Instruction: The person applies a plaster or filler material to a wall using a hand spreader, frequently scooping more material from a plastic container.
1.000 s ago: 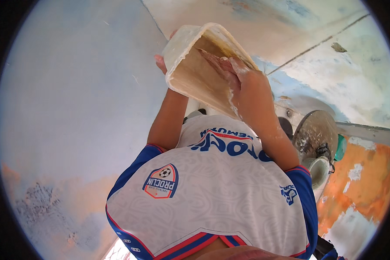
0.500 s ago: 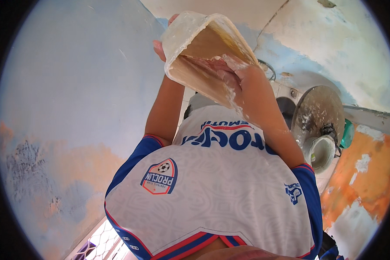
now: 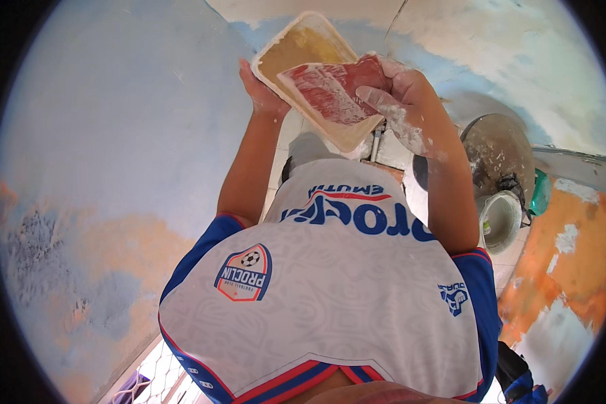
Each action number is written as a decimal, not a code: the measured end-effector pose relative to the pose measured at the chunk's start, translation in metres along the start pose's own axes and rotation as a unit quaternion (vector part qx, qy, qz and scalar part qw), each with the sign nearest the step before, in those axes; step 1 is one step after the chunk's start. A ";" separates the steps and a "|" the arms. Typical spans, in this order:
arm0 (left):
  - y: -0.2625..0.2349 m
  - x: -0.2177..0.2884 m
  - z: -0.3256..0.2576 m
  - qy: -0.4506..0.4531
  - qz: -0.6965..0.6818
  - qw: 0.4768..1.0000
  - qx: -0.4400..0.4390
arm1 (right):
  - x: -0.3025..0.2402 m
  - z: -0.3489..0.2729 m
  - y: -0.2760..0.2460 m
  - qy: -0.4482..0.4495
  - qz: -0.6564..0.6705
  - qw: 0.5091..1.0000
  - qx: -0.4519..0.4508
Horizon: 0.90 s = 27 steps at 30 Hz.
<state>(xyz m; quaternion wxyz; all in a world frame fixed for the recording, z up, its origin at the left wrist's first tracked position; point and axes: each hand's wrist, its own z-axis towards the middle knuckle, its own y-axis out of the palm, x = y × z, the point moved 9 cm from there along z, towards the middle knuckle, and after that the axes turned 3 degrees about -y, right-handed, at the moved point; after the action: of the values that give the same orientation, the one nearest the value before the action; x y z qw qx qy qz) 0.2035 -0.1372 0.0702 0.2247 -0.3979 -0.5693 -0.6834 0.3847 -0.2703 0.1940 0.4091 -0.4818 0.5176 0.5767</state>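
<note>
— Since half a second ago, the right hand (image 3: pixel 404 94) has drawn back out of the tub (image 3: pixel 286 57), bringing the red sheet (image 3: pixel 326 94) mostly into view. The tub has tipped too, so its mouth faces us more squarely.

— How are the fingers set?

— Those of the right hand pinch the sheet's right end against the thumb; it's streaked white and lies across the tub's mouth. The left hand (image 3: pixel 268 95) grips the tub from its left side, up beyond the white shirt (image 3: pixel 343 283).

— What crowds round them?

— A bluish wall (image 3: pixel 114 135) at left. To the right, past the forearm, a round spattered board (image 3: pixel 497 151), a pale bucket (image 3: pixel 503 225) just on its near side, something green (image 3: pixel 541 192) next to that, then an orange-patched wall (image 3: pixel 545 262).

— And what can't you make out?

— Most left fingers, behind the tub. The sheet covers part of the tub's inside. Just below the tub a narrow tool (image 3: pixel 376 140) shows, its upper end hidden. The right forearm cuts off a dark shape (image 3: pixel 421 170), and a purple thing (image 3: pixel 133 389) is cropped at lower left; I can't name either.
</note>
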 end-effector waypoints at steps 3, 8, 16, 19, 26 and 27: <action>-0.010 -0.020 -0.006 -0.066 -0.104 0.990 0.072 | -0.005 0.012 -0.014 -0.012 0.014 0.999 0.047; -0.005 -0.021 -0.004 -0.121 -0.185 0.972 0.085 | 0.001 0.036 -0.025 -0.063 0.103 0.978 0.171; -0.060 0.015 0.048 -0.122 -0.214 0.961 0.128 | 0.041 0.119 0.012 -0.042 0.278 0.949 0.143; -0.086 0.033 0.076 -0.145 -0.209 0.961 0.112 | 0.033 0.156 0.044 -0.040 0.318 0.940 0.119; -0.158 0.048 0.111 -0.168 -0.263 0.949 0.042 | -0.067 0.242 0.053 -0.315 0.260 0.892 0.194; -0.171 0.050 0.114 -0.175 -0.267 0.947 0.044 | -0.088 0.253 0.058 -0.360 0.245 0.882 0.180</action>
<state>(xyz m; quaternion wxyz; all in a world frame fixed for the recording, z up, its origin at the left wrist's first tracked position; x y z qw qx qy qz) 0.0777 0.0216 0.0116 -0.0521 -0.3344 -0.7144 -0.6125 0.3131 -0.0244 0.2921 0.4925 -0.0163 0.5312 0.6892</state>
